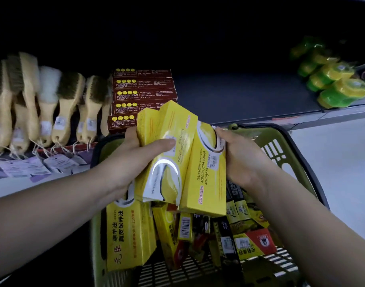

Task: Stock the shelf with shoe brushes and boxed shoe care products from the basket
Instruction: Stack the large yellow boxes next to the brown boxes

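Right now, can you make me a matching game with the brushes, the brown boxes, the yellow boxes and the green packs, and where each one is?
Things:
1 shoe brushes
2 brown boxes
3 yellow boxes
4 green packs

Places:
A gripped by the left hand and right hand, above the basket
B far right of the shelf
C stacked beside the brushes
D left end of the shelf, tags dangling

Pairs: 1-D, 2-C, 3-A, 4-B.

yellow cardboard boxes: glossy printed card, catching light
olive-green slotted basket: moulded plastic, matt
pale wooden-handled brushes: smooth wood, coarse bristles, paper tags
dark brown boxes: printed card
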{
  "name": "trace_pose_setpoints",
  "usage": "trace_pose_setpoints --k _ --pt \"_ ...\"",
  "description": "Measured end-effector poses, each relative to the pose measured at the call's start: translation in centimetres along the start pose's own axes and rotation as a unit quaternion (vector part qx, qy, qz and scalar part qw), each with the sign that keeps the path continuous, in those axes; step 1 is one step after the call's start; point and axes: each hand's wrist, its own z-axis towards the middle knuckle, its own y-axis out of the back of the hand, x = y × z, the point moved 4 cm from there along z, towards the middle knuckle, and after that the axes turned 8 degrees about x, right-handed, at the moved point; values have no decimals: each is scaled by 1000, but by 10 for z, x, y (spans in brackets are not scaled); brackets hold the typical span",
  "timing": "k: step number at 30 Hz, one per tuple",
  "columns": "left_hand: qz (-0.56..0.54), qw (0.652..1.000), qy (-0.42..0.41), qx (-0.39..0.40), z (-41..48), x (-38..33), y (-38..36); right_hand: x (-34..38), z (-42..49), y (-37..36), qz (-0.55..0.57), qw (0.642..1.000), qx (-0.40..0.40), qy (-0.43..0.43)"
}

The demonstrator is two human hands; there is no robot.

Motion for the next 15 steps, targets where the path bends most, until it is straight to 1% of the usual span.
trace_pose_setpoints --k 3,5,7,9,12,13,15 --pt "-2 1000 10 -10 2 -3 3 0 -1 -1 10 999 28 14" --pt "2 1000 10 -16 4 -8 5 9 -2 0 -5 999 17 35" --pt "6 1000 0 -26 5 -16 8 25 -2 3 -36 997 -3 71" --pt "4 999 -12 -39 7 -22 13 51 -3 5 -70 987 -17 142" --pt "-31 997 -23 -60 16 -30 24 104 0 5 -128 948 -58 286" --pt "-40 997 -27 -61 19 -31 27 120 4 3 -150 932 -68 323" --pt "-55 996 -30 -61 18 -35 29 149 18 -2 -232 892 -110 372"
